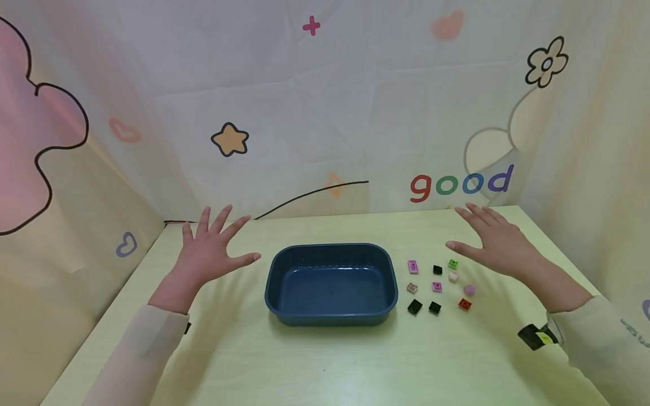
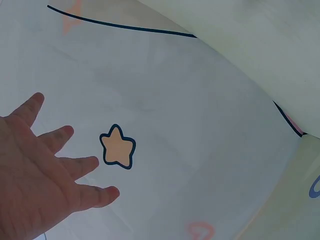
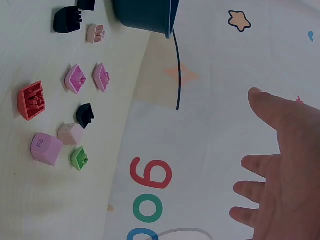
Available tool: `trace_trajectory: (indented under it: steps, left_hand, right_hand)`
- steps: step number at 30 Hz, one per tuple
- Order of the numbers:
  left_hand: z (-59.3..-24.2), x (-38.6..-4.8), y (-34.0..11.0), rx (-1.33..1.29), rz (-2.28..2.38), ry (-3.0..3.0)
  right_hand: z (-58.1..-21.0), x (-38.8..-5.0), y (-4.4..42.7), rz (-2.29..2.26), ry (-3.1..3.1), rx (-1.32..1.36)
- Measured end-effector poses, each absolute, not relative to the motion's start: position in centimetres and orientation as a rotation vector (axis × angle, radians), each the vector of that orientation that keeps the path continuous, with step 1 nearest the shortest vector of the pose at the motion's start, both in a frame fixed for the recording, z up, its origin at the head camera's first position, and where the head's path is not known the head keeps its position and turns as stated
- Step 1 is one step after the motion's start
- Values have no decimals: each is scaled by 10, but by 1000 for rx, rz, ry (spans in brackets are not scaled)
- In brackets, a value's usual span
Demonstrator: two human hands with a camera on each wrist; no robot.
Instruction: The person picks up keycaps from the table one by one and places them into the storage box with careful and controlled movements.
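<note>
You get "good" (image 1: 461, 183) in multicoloured letters on the backdrop cloth (image 1: 325, 113), with a pink plus sign (image 1: 311, 25) higher up. In your right wrist view, the purple keycap (image 3: 46, 150) reads F plus a digit, looks like 6. Your right sleeve (image 1: 594, 338) carries dark print, too small to read.
</note>
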State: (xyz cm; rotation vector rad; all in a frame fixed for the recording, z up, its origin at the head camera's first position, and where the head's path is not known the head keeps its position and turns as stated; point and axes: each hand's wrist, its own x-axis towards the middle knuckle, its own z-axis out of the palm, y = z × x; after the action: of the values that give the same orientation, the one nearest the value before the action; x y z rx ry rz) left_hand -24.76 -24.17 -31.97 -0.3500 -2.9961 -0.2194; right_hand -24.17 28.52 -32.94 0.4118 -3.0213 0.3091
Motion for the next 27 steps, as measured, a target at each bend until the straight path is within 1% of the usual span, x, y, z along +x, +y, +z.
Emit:
trace_trajectory:
  steps: [11, 18, 27]
  left_hand:
    - [-321, -248, -241, -336, -230, -2974]
    - [-322, -245, -242, -357, -393, -2966]
    - [-326, -244, -242, -398, -626, -2985]
  right_hand:
    - [-327, -244, 289, 528, -2972, 375]
    - [-330, -244, 293, 600, -2925, 358]
    - [-337, -242, 295, 585, -2937, 346]
